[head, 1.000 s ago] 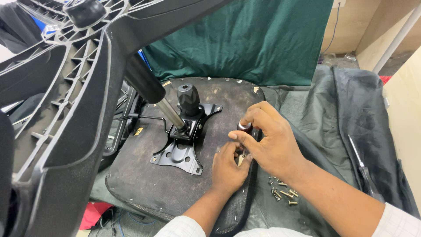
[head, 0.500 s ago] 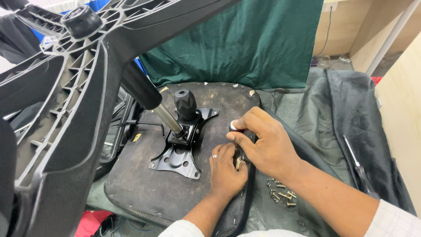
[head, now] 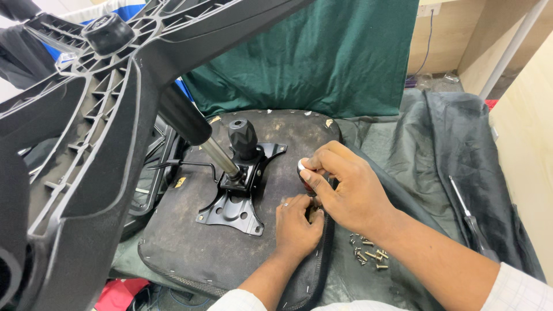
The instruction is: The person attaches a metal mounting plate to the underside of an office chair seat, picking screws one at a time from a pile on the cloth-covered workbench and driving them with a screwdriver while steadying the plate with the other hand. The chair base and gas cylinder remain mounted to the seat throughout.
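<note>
Head view, looking down on an upturned office chair: the right hand [head: 351, 193] has its fingers [head: 315, 167] closed around the rounded handle of a short screwdriver [head: 303, 173], standing upright at the right edge of the dark seat underside [head: 201, 247]. The left hand [head: 296, 224] sits just below it, fingertips pinched at the tool's tip; what they hold is hidden, so I cannot tell if a screw is there. To do this well, I'd judge: keep the driver square to the seat, press down firmly, steady the tip with the left. The black metal mounting plate [head: 233, 207] and chair base [head: 86, 144] lie to the left, loose screws [head: 366, 253] on the dark cloth near the right wrist, a long screwdriver [head: 468, 216] well apart.
</note>
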